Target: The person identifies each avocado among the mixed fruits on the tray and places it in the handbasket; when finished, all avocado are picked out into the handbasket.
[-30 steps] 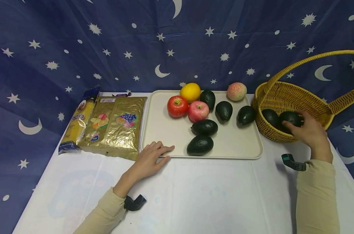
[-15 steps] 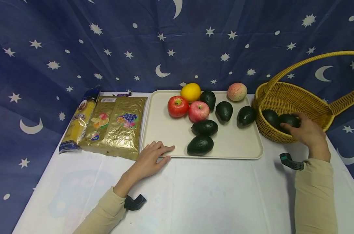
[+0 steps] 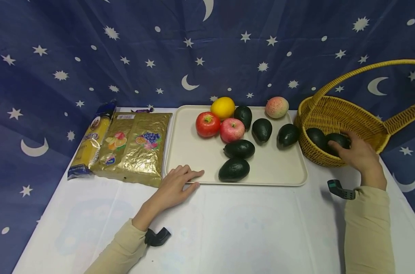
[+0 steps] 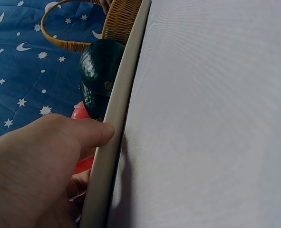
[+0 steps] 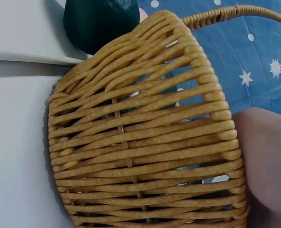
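At the far left of the white worktop (image 3: pixel 248 228) lies a long blue-and-yellow packet (image 3: pixel 92 139), its right side against a gold bag (image 3: pixel 132 148) printed with fruit; a small purple wrapper (image 3: pixel 144 110) sits at the bag's far edge. Next comes the person's left hand (image 3: pixel 176 185) at the near-left corner of the cream tray (image 3: pixel 190 158); its grip is spread, the thumb resting on the rim and the fingers reaching over it. On the tray, a red tomato (image 3: pixel 208 124) sits beside a yellow lemon (image 3: pixel 222 108) and a pink apple (image 3: pixel 232 130). A dark green avocado (image 3: pixel 233 169) lies near the front rim, with a second avocado (image 3: pixel 239 148) just behind it; a third avocado (image 3: pixel 243 117) is behind the apple, and a fourth avocado (image 3: pixel 262 130) just right of that. A speckled peach (image 3: pixel 277 107) is by the far rim, and a fifth avocado (image 3: pixel 288 135) lies near the right end. Right of the tray stands a wicker basket (image 3: pixel 331 110) holding a left basket avocado (image 3: pixel 316 137) and a right basket avocado (image 3: pixel 341 140). The right hand (image 3: pixel 361 156) reaches inside, its grip pinching the right basket avocado between thumb and fingers; whether that fruit is lifted cannot be told.
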`<move>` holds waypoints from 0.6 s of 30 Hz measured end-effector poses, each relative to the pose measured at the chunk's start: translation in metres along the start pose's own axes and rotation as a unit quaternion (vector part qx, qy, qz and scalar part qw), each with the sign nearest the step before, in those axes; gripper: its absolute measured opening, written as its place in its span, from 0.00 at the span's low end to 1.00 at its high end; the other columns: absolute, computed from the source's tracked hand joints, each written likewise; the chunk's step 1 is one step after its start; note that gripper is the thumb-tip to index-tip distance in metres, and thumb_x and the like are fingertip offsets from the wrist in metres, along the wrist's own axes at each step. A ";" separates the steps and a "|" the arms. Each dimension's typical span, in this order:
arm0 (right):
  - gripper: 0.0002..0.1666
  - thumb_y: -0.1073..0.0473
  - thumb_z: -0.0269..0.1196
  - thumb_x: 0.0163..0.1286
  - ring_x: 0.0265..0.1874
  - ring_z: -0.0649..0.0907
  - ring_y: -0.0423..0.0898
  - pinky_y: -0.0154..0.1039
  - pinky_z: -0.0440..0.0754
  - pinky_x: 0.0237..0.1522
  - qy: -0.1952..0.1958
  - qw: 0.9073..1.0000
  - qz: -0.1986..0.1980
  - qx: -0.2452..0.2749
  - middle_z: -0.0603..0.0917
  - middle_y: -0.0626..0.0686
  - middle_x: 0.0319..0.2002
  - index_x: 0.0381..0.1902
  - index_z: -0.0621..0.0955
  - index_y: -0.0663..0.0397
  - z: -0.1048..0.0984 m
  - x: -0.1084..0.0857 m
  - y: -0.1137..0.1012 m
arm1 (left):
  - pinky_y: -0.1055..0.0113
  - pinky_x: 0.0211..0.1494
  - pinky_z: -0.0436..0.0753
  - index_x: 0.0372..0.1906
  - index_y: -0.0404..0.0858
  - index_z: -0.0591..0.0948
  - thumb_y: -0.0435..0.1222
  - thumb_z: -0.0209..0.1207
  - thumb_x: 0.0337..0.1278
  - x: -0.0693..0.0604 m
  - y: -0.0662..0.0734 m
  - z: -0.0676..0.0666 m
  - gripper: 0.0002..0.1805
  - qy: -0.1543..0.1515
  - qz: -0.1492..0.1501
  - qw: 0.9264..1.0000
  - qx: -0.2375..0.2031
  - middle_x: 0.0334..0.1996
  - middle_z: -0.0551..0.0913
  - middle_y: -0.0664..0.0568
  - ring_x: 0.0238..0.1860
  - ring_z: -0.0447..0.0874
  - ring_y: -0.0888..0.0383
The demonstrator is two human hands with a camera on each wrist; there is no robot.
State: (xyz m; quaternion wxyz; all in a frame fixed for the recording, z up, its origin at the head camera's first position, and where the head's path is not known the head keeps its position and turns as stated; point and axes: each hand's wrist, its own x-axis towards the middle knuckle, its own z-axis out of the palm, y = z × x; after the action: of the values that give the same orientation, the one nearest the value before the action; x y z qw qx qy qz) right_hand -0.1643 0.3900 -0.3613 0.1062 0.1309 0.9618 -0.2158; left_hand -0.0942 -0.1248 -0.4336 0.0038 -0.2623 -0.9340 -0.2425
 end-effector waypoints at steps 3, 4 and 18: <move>0.53 0.27 0.44 0.64 0.62 0.57 0.77 0.73 0.55 0.55 0.017 0.999 -0.015 0.026 0.54 0.74 0.68 0.74 0.48 0.56 0.001 -0.002 -0.001 | 0.68 0.39 0.63 0.59 0.51 0.77 0.44 0.57 0.61 0.000 0.000 0.000 0.20 0.001 0.000 1.000 0.003 0.34 0.74 0.58 0.35 0.66 0.61; 0.52 0.28 0.44 0.64 0.63 0.57 0.76 0.73 0.55 0.56 0.022 0.999 -0.020 0.036 0.54 0.73 0.69 0.74 0.49 0.56 0.001 -0.002 -0.002 | 0.69 0.38 0.63 0.59 0.51 0.77 0.44 0.57 0.62 0.001 0.000 0.000 0.20 0.001 -0.001 1.000 0.003 0.34 0.74 0.58 0.35 0.66 0.61; 0.29 0.46 0.50 0.71 0.55 0.71 0.58 0.54 0.70 0.55 0.156 0.974 -0.143 0.079 0.71 0.63 0.57 0.63 0.69 0.57 0.004 -0.011 -0.021 | 0.68 0.39 0.65 0.57 0.52 0.78 0.45 0.59 0.60 0.000 0.000 0.002 0.20 0.017 0.001 1.000 0.004 0.33 0.75 0.59 0.36 0.67 0.62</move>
State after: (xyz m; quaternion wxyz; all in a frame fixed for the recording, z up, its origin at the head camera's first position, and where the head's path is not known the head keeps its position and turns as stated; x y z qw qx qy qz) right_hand -0.1596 0.3675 -0.3541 -0.0876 0.0319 0.9552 -0.2810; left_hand -0.0934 -0.1239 -0.4349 0.0208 -0.2596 -0.9345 -0.2428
